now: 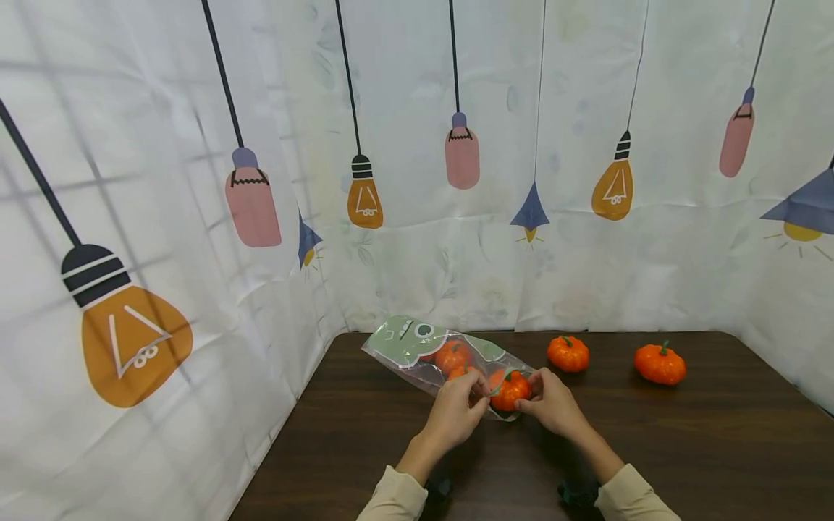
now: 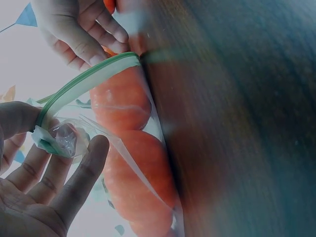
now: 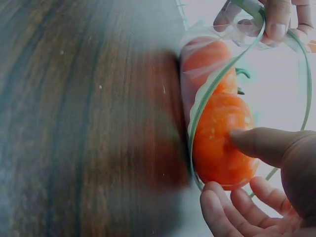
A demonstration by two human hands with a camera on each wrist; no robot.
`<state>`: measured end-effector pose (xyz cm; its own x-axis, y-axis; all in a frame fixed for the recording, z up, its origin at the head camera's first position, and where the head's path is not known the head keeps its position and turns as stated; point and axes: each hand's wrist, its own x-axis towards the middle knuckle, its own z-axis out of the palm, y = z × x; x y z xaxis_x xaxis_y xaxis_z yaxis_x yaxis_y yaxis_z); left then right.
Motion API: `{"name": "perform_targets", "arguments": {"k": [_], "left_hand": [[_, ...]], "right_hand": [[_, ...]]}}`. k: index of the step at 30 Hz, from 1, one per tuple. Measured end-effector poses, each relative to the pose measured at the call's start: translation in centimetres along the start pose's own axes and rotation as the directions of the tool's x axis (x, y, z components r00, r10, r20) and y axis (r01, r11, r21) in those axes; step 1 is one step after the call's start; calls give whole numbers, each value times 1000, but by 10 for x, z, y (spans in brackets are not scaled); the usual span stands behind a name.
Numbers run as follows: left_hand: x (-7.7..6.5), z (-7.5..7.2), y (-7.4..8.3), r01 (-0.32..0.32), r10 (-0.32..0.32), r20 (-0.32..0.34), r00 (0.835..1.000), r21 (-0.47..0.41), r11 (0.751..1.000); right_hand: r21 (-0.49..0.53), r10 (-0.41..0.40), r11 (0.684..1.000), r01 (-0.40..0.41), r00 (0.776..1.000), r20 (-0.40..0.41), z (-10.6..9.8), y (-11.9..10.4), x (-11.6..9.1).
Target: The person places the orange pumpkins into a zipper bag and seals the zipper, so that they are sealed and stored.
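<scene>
A clear zip bag (image 1: 423, 373) with a green cartoon face lies slanted on the table, holding several small orange pumpkins (image 1: 454, 356). My left hand (image 1: 457, 410) pinches one side of its mouth, where the green zip strip (image 2: 81, 79) and bunched film show between thumb and fingers. Just inside the gaping mouth sits the nearest pumpkin (image 3: 222, 143), lying on its side. The straight thumb of my right hand (image 1: 552, 401) presses against this pumpkin. Its other fingers (image 3: 247, 210) lie loosely bent by the pumpkin's end and the bag's rim.
Two more pumpkins stand on the dark wooden table (image 1: 704, 441) beyond my right hand: a rounder pumpkin (image 1: 568, 354) and, farther right, a wider pumpkin (image 1: 659, 363). White cloth (image 1: 417, 275) printed with hanging lamps rises behind the table and along its left side.
</scene>
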<state>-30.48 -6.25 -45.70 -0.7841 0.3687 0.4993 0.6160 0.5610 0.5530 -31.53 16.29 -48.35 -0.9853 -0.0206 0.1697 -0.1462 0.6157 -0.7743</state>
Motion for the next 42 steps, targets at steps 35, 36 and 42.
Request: {"name": "perform_targets", "arguments": {"k": [35, 36, 42], "left_hand": [[-1, -1, 3, 43, -42, 34, 999, -15, 999], [-1, -1, 3, 41, -40, 35, 999, -16, 999], [-1, -1, 1, 11, -10, 38, 999, -22, 1000]], "right_hand": [[134, -106, 988, 79, 973, 206, 6, -4, 0], [126, -110, 988, 84, 970, 217, 6, -4, 1], [105, -170, 984, 145, 942, 291, 6, -4, 0]]}}
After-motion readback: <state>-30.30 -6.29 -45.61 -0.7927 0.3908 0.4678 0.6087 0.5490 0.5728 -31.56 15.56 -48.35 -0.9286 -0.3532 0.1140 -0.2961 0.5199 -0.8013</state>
